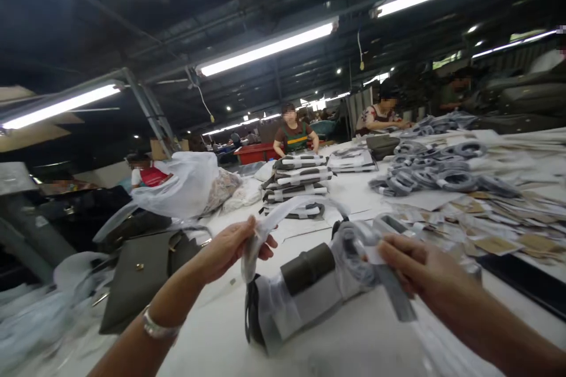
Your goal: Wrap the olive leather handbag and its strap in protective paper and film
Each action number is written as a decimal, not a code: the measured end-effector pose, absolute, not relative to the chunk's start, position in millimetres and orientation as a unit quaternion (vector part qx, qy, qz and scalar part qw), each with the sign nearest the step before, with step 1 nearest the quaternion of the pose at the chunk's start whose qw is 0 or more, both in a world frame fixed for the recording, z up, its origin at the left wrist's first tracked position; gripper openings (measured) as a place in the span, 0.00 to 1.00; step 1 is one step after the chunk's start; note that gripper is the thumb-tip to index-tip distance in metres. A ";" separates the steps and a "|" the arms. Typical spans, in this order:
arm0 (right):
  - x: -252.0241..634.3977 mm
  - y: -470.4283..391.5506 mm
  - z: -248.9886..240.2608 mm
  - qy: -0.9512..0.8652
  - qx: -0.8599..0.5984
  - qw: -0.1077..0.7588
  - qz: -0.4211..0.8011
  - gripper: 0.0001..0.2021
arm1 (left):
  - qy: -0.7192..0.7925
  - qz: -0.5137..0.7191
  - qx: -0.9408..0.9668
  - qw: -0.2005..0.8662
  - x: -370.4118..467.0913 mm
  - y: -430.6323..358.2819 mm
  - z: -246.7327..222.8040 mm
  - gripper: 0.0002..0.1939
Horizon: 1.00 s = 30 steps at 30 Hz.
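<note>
- Left of centre in the frame, the left hand (pixel 234 247) is seen with thumb and fingers curled round a white-wrapped strap (pixel 285 211), which is held up in an arch.
- Right of centre, a white tab (pixel 375 254) beside a coil of grey strap (pixel 352 247) is pinched by the right hand (pixel 420 262); a flat grey strip (pixel 398 294) hangs below it, though exactly how it is gripped cannot be told through the blur.
- Between the hands, at lower centre, an olive bundle (pixel 312 268) is laid on the white table (pixel 207 336), partly covered by white wrapping (pixel 309 311).
- Its long axis is slanted from lower left to upper right; the dark edge (pixel 252 318) is pointed to the lower left, the coil end to the right. Which side is the front cannot be told.
- If the strap were pulled too hard, the loose wrapping could be dragged askew — or the bundle swung round; with too light a pinch, the tab could be lost and the coil sprung open.
- At left, an olive bag (pixel 139 283) is propped beside clear plastic.
- Beyond, near centre, wrapped bags (pixel 300 179) are stacked; at right, grey wrapped coils (pixel 442 174) are heaped behind scattered brown cards (pixel 495 244).
- Above the stack, a co-worker in a green apron (pixel 296 140) is seen.
</note>
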State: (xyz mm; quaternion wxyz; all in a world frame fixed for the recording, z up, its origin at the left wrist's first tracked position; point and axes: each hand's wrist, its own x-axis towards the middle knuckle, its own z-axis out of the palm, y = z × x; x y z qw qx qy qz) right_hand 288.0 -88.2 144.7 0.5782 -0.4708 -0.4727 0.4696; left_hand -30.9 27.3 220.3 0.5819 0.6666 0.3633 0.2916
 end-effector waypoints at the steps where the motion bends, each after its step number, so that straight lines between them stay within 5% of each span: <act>1: 264.3 -88.4 147.7 -0.477 -0.429 0.563 0.522 0.18 | 0.363 0.278 0.685 0.566 -28.7 26.9 225.6 0.28; 6: 190.0 -71.1 154.0 -0.408 -0.311 0.581 0.632 0.17 | 0.387 0.281 0.718 0.507 -18.7 21.8 236.9 0.22; 15: 130.9 -53.3 180.5 -0.316 -0.208 0.679 0.629 0.14 | 0.378 0.356 0.729 0.446 -16.4 17.4 236.9 0.24; 30: 114.7 -42.3 176.4 -0.339 -0.233 0.693 0.592 0.22 | 0.376 0.379 0.722 0.441 -23.1 14.8 243.3 0.23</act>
